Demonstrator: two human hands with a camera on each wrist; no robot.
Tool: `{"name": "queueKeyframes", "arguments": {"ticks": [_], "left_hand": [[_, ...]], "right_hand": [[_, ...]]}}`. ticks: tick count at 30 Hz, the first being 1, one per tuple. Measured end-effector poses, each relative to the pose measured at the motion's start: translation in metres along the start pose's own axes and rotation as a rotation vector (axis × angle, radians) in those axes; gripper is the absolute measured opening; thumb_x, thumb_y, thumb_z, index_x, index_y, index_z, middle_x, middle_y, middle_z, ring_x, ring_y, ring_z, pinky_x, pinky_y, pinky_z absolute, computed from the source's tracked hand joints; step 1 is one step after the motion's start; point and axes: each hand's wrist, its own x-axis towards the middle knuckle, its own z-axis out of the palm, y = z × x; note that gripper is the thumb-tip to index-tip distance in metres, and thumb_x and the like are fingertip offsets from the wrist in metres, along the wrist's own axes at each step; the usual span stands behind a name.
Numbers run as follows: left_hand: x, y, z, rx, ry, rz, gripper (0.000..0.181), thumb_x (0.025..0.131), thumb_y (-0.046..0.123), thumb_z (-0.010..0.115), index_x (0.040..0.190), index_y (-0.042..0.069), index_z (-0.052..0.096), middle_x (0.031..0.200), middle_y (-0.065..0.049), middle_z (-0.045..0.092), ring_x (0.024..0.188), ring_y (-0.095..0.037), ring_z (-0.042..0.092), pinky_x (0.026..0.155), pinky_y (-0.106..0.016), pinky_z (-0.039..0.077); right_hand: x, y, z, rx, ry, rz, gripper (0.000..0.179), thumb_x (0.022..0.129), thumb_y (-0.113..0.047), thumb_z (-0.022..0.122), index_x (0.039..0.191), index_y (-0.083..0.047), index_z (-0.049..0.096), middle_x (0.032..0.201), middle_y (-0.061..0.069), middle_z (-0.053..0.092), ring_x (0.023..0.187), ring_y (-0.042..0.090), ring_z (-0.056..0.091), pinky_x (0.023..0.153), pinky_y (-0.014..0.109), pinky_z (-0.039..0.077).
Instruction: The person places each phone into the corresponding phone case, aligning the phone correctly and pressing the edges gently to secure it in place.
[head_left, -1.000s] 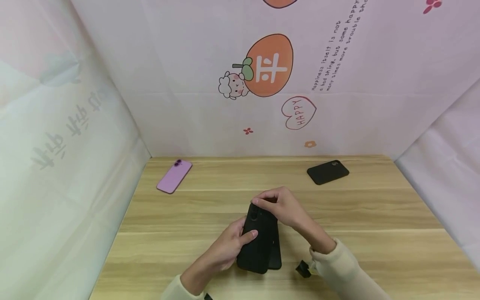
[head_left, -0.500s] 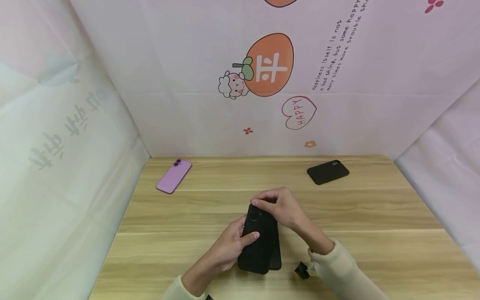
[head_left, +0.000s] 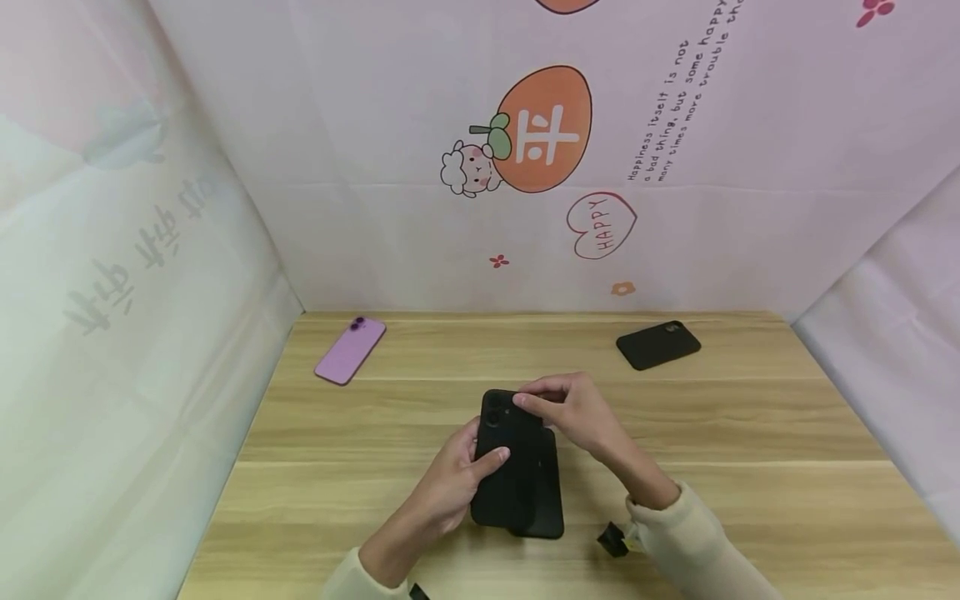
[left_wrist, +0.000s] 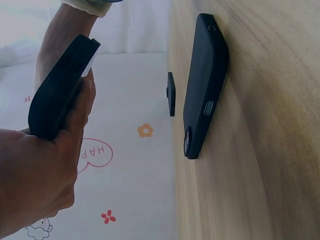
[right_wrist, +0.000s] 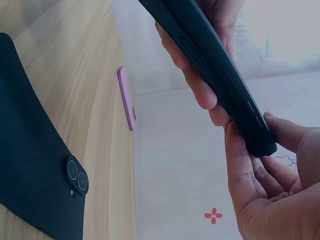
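Above the table, my left hand (head_left: pixel 450 475) holds a black phone (head_left: pixel 498 475) that looks to be in a black case, its thumb across the back. Fingers of that hand lie along the other face in the right wrist view. My right hand (head_left: pixel 573 410) pinches the phone's upper right corner, thumb on the camera side and fingers behind. Beneath lies a second black phone (left_wrist: pixel 205 85) flat on the wood, camera side up and apart from the held one. Its twin lenses show in the right wrist view, while the held phone partly covers it in the head view.
A pink phone (head_left: pixel 350 350) rests at the back left of the wooden table (head_left: pixel 450 350). At the back right lies a black phone or phone case (head_left: pixel 658 345). Printed white cloth (head_left: pixel 375 167) stands behind the table and at both sides.
The held phone has turned a little, its top swinging left and up, uncovering more of the phone beneath. My right hand has shifted slightly right at its corner.
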Motion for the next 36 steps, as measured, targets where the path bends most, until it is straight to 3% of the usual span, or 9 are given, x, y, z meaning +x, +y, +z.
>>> {"name": "queueKeyframes", "arguments": {"ticks": [6,13,26,36], "left_hand": [[0.0006,0.0003,-0.0017,-0.015,-0.004,0.001,0.046,0.11,0.003,0.052,0.154,-0.001,0.04,0.138,-0.026,0.065,0.122,-0.038,0.068,0.094,-0.049,0.062],[0.0004,0.001,-0.0028,-0.011,-0.003,-0.001,0.046,0.11,0.003,0.052,0.155,-0.001,0.041,0.139,-0.025,0.065,0.124,-0.037,0.067,0.096,-0.05,0.061],[-0.0015,0.002,-0.0046,-0.008,-0.013,-0.001,0.046,0.11,0.003,0.054,0.154,-0.001,0.041,0.137,-0.024,0.065,0.122,-0.036,0.068,0.095,-0.048,0.062],[-0.0019,0.0037,-0.0049,-0.012,-0.04,-0.001,0.049,0.11,0.005,0.055,0.156,0.0,0.04,0.136,-0.024,0.066,0.122,-0.036,0.068,0.096,-0.047,0.062]], "right_hand": [[0.0005,0.0004,-0.0007,0.087,-0.009,0.057,0.033,0.097,-0.022,0.08,0.115,0.005,0.077,0.096,0.014,0.081,0.073,0.023,0.077,0.072,0.04,0.066],[0.0,0.0006,-0.0012,0.143,-0.002,0.092,0.037,0.096,-0.019,0.081,0.117,0.01,0.075,0.099,0.019,0.08,0.074,0.025,0.078,0.071,0.036,0.066],[-0.0002,0.0018,-0.0007,0.158,-0.008,0.097,0.029,0.096,-0.016,0.08,0.11,0.009,0.077,0.097,0.016,0.08,0.075,0.022,0.076,0.071,0.034,0.066],[-0.0012,-0.0007,-0.002,0.185,-0.011,0.069,0.024,0.096,-0.013,0.08,0.105,0.009,0.077,0.091,0.014,0.08,0.074,0.018,0.075,0.069,0.032,0.065]]}}
